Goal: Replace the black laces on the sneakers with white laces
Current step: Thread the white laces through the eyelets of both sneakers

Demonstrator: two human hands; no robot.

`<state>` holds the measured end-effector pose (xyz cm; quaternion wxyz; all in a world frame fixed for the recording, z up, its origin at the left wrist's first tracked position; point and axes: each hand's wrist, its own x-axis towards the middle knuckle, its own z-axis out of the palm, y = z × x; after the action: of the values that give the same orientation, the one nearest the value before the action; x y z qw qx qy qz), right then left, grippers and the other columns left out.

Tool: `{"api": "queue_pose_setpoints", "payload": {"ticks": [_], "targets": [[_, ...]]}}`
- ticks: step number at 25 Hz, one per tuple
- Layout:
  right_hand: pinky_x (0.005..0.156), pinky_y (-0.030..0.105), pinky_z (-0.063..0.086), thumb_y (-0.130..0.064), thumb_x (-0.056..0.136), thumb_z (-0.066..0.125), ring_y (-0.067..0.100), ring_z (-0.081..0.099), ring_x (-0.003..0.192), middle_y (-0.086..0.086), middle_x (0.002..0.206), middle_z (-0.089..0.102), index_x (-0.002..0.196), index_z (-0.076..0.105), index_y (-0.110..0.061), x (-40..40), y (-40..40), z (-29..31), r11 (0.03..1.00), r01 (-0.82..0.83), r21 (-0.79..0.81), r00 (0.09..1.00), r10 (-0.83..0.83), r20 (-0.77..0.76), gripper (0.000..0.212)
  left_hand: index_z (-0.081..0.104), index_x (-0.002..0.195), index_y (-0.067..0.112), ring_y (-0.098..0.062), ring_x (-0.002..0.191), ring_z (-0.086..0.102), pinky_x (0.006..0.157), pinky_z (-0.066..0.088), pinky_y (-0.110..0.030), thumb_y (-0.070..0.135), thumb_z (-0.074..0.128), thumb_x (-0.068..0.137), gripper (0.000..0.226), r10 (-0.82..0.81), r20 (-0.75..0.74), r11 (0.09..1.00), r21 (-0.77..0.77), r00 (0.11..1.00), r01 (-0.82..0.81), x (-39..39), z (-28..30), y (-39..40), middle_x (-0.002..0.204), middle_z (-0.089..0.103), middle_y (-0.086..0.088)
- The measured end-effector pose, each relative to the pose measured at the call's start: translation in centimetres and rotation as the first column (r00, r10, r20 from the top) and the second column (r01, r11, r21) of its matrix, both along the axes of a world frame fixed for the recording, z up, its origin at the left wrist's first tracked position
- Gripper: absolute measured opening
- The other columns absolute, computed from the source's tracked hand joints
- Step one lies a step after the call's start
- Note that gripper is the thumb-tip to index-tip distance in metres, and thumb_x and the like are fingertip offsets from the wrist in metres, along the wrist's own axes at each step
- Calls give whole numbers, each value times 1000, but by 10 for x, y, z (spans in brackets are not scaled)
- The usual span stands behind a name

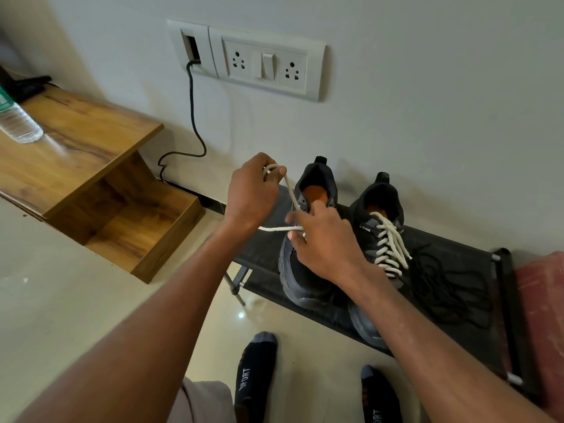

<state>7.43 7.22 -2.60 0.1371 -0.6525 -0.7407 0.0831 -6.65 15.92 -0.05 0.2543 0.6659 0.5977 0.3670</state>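
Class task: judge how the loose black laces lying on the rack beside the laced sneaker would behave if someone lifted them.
The black laces lie in loose tangled loops, so they would probably flop and dangle. They look thin, so likely very light. The tangle may come up as one clump off the rack.

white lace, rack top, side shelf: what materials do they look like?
White lace: looks like braided cotton or similar cord, matte off-white; a twisted weave shows. The left hand pinches another one.
Rack top: seems to be dark matte fabric stretched on a tube frame.
Side shelf: wood-grain board, likely laminate, with a slight sheen.
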Motion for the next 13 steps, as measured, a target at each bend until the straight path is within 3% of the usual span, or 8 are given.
{"api": "queue_pose_setpoints", "payload": {"ticks": [2, 4, 5, 7, 9, 13], "targets": [[85, 44, 54, -50, 105, 54, 20, 59, 95, 0, 104, 59, 106, 73, -30, -5, 1, 1, 998, 44, -37, 999, -43, 12, 28, 70, 108, 15, -12, 85, 62, 66, 42, -22, 32, 61, 104, 19, -11, -73, 1000, 16, 997, 12, -2, -1, 0, 99, 71, 5], [72, 39, 53, -54, 102, 58, 18, 60, 74, -5, 78, 58, 79, 65, -27, -5, 1, 7, 992, 117, -43, 992, -119, -40, 36, 71, 106, 16, -15, 84, 63, 67, 46, -28, 34, 60, 104, 21, -10, -159, 1000, 2, 987, 10, -5, -3, -1, 95, 69, 5], [70, 39, 53, -52, 100, 62, 19, 61, 71, -6, 74, 58, 77, 60, -27, -4, 1, 9, 990, 137, -45, 990, -139, -40, 34, 71, 105, 17, -18, 84, 64, 70, 50, -32, 35, 60, 104, 22, -6, -195, 1000, -7, 981, 5, -7, -4, -1, 94, 69, 4], [69, 38, 53, -39, 97, 71, 23, 65, 78, -3, 85, 65, 95, 59, -25, -4, -2, 12, 988, 148, -49, 989, -149, -11, 18, 72, 104, 17, -23, 84, 65, 78, 56, -41, 36, 59, 104, 22, -5, -238, 1000, -25, 971, -1, -9, -6, 0, 93, 71, -1], [67, 35, 47, -24, 95, 73, 23, 62, 80, 0, 95, 66, 109, 55, -23, -2, -2, 14, 985, 151, -86, 987, -155, -40, 23, 71, 102, 18, -26, 84, 65, 82, 57, -46, 36, 59, 103, 22, 4, -275, 999, -39, 961, -16, -11, -7, 0, 93, 71, -2], [63, 31, 48, -23, 87, 77, 15, 62, 78, -7, 90, 62, 102, 54, -29, 12, 1, 19, 961, 160, -227, 956, -209, -208, 28, 67, 96, 20, -26, 83, 61, 91, 46, -50, 40, 56, 103, 23, 15, -434, 992, -107, 901, -68, -13, -10, -2, 85, 65, 1]]}}
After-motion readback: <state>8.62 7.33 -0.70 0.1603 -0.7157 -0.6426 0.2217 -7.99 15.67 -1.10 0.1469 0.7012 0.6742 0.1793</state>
